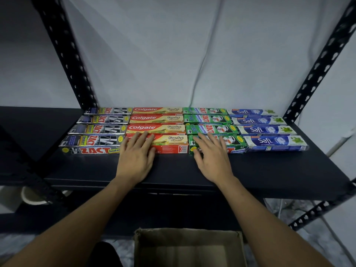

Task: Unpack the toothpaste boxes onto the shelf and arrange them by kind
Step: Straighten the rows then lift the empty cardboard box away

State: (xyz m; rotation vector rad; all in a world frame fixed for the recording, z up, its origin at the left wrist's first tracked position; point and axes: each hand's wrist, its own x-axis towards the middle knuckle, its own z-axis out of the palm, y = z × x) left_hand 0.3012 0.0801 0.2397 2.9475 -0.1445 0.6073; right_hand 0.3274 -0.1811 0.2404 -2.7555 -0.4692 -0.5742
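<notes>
Your left hand [135,157] lies flat with fingers spread loosely, gripping nothing, its fingertips [142,136] resting on the left end of the front Colgate box [169,144] at its 12 o'clock. Your right hand [211,157] is likewise splayed and holding nothing, fingers over the front green Zact box [236,144]. Silver Zact boxes [92,139] sit at 9 o'clock, blue Safi boxes [273,141] at 3 o'clock, all on the black shelf [269,170].

A pale grey-white wall [173,45] fills the space behind a black metal rack. Two perforated black uprights, the left upright [65,53] and the right upright [323,60], lean inward toward the top. A thin cable [207,53] hangs down the wall. The dark shelf board [269,170] looks matte. Below, the floor [308,237] seems mottled grey, and the light is dim and cool.
</notes>
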